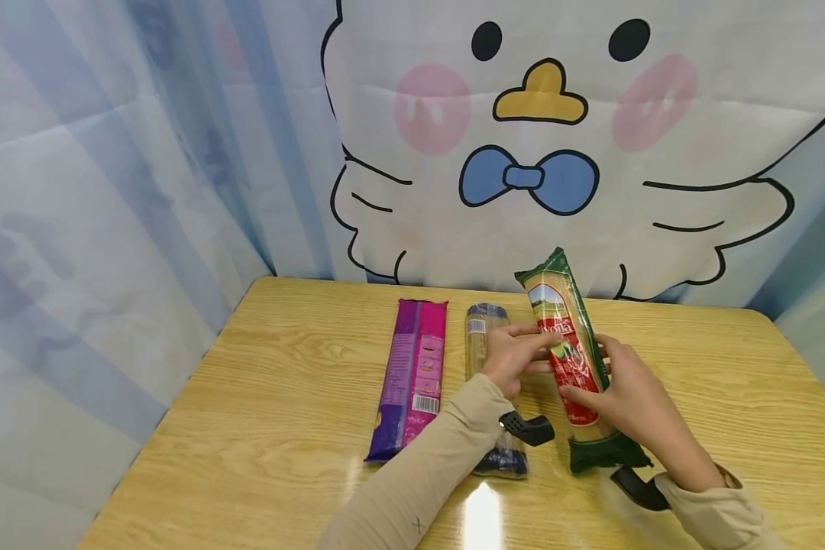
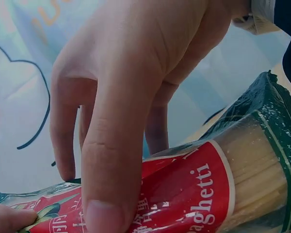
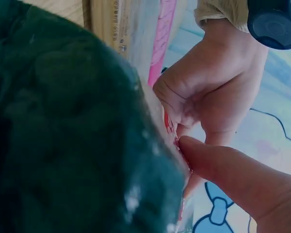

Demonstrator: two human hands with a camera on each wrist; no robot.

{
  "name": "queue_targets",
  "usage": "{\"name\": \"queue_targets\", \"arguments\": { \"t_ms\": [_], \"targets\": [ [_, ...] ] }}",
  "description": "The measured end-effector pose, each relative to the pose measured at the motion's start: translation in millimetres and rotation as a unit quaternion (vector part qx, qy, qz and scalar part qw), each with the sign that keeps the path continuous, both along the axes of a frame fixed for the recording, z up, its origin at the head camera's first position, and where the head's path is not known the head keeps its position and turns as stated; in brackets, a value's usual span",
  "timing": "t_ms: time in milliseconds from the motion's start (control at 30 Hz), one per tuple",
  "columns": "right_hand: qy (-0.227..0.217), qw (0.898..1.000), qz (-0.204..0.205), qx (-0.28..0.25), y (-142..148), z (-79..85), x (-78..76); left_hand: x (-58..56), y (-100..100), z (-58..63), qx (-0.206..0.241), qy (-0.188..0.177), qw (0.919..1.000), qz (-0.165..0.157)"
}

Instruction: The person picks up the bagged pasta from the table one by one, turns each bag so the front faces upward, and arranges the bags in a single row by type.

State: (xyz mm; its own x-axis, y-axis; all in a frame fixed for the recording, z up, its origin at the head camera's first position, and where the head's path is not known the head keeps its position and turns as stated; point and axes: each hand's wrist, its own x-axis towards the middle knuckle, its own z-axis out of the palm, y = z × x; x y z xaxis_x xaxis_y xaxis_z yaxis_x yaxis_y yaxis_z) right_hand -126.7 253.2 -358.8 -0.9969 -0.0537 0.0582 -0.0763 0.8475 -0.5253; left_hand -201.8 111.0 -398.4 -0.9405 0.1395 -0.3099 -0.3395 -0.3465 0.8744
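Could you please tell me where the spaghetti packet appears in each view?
Head: the spaghetti packet leans right of centre.
Left wrist: the spaghetti packet spans the bottom, rising toward the right edge.
Right wrist: the spaghetti packet, dark green here, fills the left side.
Shared landmark: the left hand.

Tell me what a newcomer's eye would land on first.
First, the huge cartoon bird on the curtain behind the table. Next, the red-labelled spaghetti, tilted between the left hand and right hand. Then the pink-and-purple pack, lying on the table, leftmost of the three packs.
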Motion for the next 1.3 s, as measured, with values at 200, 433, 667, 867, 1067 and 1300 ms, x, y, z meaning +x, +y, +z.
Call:
{"name": "queue_targets", "arguments": {
  "t_ms": [200,433,667,867,1067,1300],
  "targets": [
    [0.0,1.0,-0.002,-0.028,3,-4.9,-1.0,2.2,1,-0.9,0.001,0.001,1.0,0.006],
    [0.013,0.999,-0.013,-0.046,3,-8.8,1.5,3.0,2,0.6,-0.01,0.01,0.9999,0.009],
    [0.046,0.997,-0.01,-0.064,2,-11.1,4.0,1.9,1,2.5,-0.01,0.023,0.9997,0.004],
    [0.064,0.994,-0.022,-0.08,3,-12.2,1.8,0.2,0,4.7,0.005,0.036,0.9994,-0.001],
    [0.059,0.991,-0.041,-0.117,7,-9.2,0.1,-3.5,-4,5.2,0.031,0.066,0.9971,-0.024],
    [0.038,0.985,-0.05,-0.158,9,-5.3,2.5,-7.2,-9,1.8,0.057,0.081,0.9935,-0.057]
  ]
}}
